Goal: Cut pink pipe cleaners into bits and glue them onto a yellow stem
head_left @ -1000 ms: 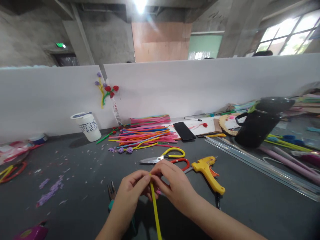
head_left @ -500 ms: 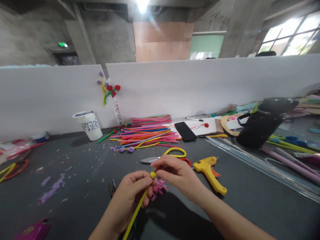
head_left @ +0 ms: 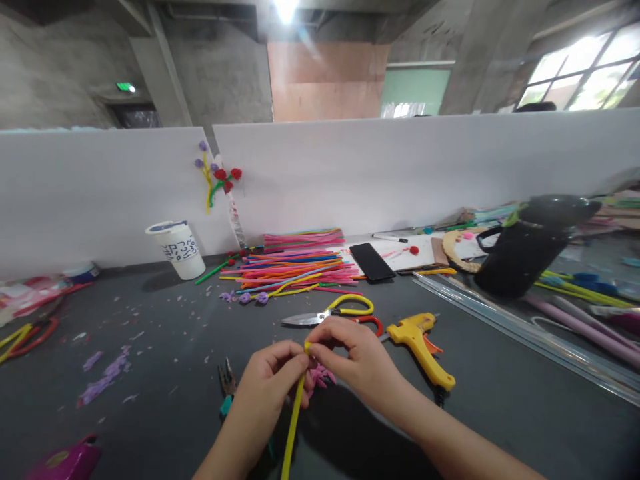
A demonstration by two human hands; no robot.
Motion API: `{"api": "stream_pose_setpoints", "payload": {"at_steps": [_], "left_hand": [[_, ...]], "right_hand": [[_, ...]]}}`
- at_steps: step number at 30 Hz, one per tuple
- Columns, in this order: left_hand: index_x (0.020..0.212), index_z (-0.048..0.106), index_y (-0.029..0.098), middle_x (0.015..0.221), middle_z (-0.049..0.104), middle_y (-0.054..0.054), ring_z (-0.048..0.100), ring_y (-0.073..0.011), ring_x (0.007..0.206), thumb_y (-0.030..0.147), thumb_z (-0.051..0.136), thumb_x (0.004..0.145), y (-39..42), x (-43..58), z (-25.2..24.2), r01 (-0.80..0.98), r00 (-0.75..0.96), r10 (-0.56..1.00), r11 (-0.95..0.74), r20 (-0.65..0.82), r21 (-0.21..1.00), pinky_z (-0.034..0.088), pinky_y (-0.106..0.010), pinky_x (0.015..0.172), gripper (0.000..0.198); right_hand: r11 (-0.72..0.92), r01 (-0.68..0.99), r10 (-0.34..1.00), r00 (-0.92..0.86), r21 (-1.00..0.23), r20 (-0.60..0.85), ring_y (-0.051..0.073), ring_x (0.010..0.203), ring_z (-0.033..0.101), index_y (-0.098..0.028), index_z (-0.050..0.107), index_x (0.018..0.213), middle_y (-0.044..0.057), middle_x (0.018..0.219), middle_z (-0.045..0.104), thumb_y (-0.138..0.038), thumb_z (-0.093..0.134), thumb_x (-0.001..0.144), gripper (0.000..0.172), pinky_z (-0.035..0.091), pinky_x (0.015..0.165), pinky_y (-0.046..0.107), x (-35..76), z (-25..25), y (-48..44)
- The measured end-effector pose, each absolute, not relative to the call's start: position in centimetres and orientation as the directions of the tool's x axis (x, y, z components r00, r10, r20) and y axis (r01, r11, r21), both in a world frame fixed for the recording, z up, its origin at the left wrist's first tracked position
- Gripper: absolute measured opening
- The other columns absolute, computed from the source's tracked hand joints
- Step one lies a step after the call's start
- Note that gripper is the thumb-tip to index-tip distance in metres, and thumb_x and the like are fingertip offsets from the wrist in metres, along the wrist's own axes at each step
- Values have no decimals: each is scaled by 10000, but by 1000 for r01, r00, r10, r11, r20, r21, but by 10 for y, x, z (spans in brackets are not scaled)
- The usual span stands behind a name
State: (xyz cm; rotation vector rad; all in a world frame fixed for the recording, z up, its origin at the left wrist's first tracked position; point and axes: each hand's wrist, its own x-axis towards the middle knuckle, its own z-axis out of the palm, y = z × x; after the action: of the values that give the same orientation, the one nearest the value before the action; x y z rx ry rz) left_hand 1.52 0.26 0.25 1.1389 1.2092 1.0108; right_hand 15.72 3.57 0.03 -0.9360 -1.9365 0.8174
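My left hand (head_left: 267, 383) pinches a yellow pipe cleaner (head_left: 293, 427) just below its top; the stem runs down toward me. My right hand (head_left: 353, 360) pinches the curled yellow tip with thumb and forefinger. A small pink pipe-cleaner flower piece (head_left: 317, 377) shows between and under the two hands. Both hands hover over the dark grey table (head_left: 150, 373), just in front of the scissors.
Yellow-handled scissors (head_left: 330, 311) and a yellow glue gun (head_left: 420, 347) lie beyond my hands. Small pliers (head_left: 226, 383) lie to the left. A pile of coloured pipe cleaners (head_left: 295, 267), a black phone (head_left: 370, 261), a white cup (head_left: 176, 249) and a black kettle (head_left: 530, 243) stand farther back.
The yellow stem swung from slanting left to nearly upright. My right hand's fingers came back down onto the tip, and both hands drew closer, partly covering the pink piece.
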Motion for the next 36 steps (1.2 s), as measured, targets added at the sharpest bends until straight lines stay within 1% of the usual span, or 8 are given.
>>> {"api": "stream_pose_setpoints", "payload": {"at_steps": [8, 12, 15, 18, 20, 25, 32, 36], "left_hand": [[643, 556, 143, 528, 567, 1, 506, -103, 445, 308, 544, 735, 7, 11, 0, -53, 136, 971, 206, -198, 977, 389, -211, 462, 189], [705, 593, 135, 567, 572, 2, 523, -113, 545, 314, 590, 723, 10, 8, -2, -8, 92, 989, 116, -115, 993, 410, -214, 551, 180], [684, 598, 126, 573, 564, 2, 505, -98, 544, 303, 578, 744, 10, 7, -1, -66, 148, 980, 142, -131, 988, 399, -202, 557, 188], [701, 598, 124, 598, 562, 3, 507, -88, 547, 268, 584, 745, 7, 7, 1, -192, 230, 955, 232, -186, 953, 404, -198, 564, 151], [735, 607, 123, 630, 575, -8, 518, -90, 556, 274, 578, 753, 5, 7, 1, -222, 241, 946, 269, -215, 937, 411, -204, 569, 156], [676, 595, 122, 594, 569, -8, 510, -88, 540, 299, 568, 766, 5, 8, 1, -203, 241, 956, 216, -165, 955, 401, -192, 542, 200], [699, 617, 124, 610, 602, -24, 549, -120, 562, 266, 594, 737, 8, 7, 0, -170, 213, 965, 192, -154, 967, 434, -233, 583, 149], [743, 648, 124, 632, 619, -32, 553, -117, 568, 266, 591, 741, 7, 7, 0, -172, 213, 963, 203, -165, 964, 434, -225, 581, 153]], "right_hand": [[564, 300, 810, -383, -770, 444, 108, 681, 530, -186, 576, 737, -21, 713, 582, -111, 526, 769, 96, 394, 638, 215, 157, -3, 36], [673, 334, 732, -423, -660, 534, 122, 727, 528, -184, 577, 776, 0, 744, 581, -118, 514, 784, 92, 398, 670, 231, 157, -7, 37], [740, 337, 671, -438, -583, 598, 131, 763, 526, -182, 582, 817, 22, 783, 583, -120, 497, 794, 107, 403, 696, 242, 157, -7, 35], [702, 304, 707, -410, -644, 577, 122, 737, 530, -189, 583, 799, 5, 761, 584, -131, 502, 799, 100, 407, 678, 232, 158, -3, 34], [654, 277, 745, -398, -704, 535, 114, 711, 532, -192, 584, 775, -10, 736, 583, -126, 515, 790, 96, 407, 659, 224, 159, 0, 33], [670, 255, 724, -432, -698, 537, 119, 722, 525, -182, 589, 764, -1, 742, 575, -102, 513, 772, 111, 400, 663, 231, 158, 3, 31], [431, 133, 851, -390, -893, 353, 107, 665, 515, -184, 601, 695, -23, 685, 568, -95, 546, 723, 108, 392, 627, 223, 157, 4, 33], [120, -103, 911, -384, -987, 151, 98, 596, 493, -177, 598, 703, -29, 637, 547, -193, 594, 713, 19, 392, 577, 227, 157, 2, 35]]}}
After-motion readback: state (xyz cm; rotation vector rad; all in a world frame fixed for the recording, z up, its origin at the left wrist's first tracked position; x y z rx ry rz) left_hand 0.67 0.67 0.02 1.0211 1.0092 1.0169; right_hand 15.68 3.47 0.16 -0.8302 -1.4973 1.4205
